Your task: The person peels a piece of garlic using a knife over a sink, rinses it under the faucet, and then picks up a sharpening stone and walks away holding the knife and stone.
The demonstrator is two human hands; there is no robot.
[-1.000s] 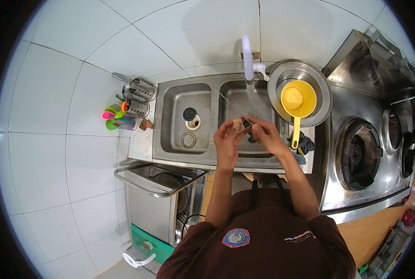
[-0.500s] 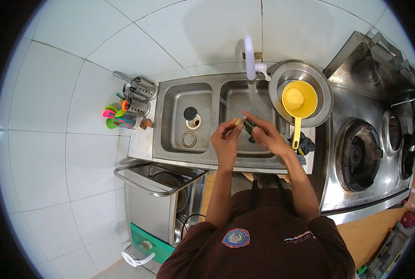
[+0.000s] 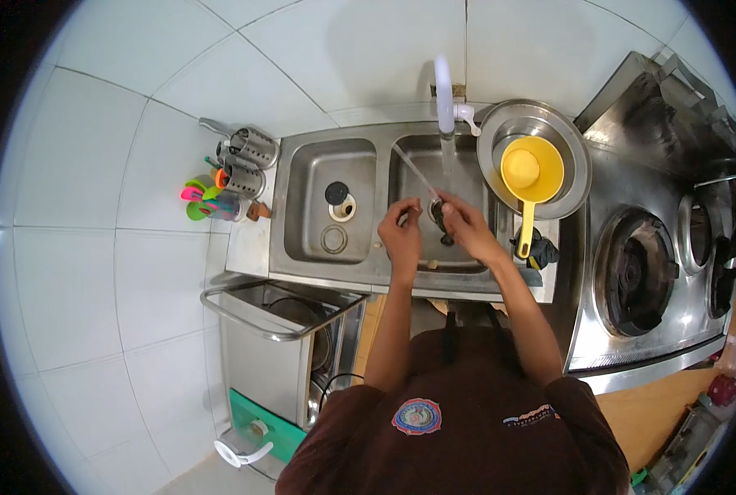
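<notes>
Both of my hands are over the right sink basin (image 3: 467, 177). My right hand (image 3: 469, 231) is closed around a knife (image 3: 416, 171), whose thin blade points up and left across the basin. My left hand (image 3: 402, 235) has its fingers curled together near the basin's left edge; whatever is between them is too small to make out. A small yellowish piece (image 3: 432, 265) lies at the front of the basin. Water runs from the white faucet (image 3: 444, 95) behind my hands. Something dark sits at the drain (image 3: 446, 239), partly hidden by my right hand.
A yellow dipper (image 3: 533, 169) rests in a metal bowl (image 3: 578, 169) at the right. The left basin (image 3: 310, 190) holds a black stopper (image 3: 336, 194). Utensil holders (image 3: 242, 177) stand at the left, a stove (image 3: 632, 272) at the right, and a metal cart (image 3: 265, 351) below left.
My hands have moved apart. The knife blade now shows, pointing up and left. The yellowish piece that was at my left fingertips is no longer there, and one shows at the basin's front.
</notes>
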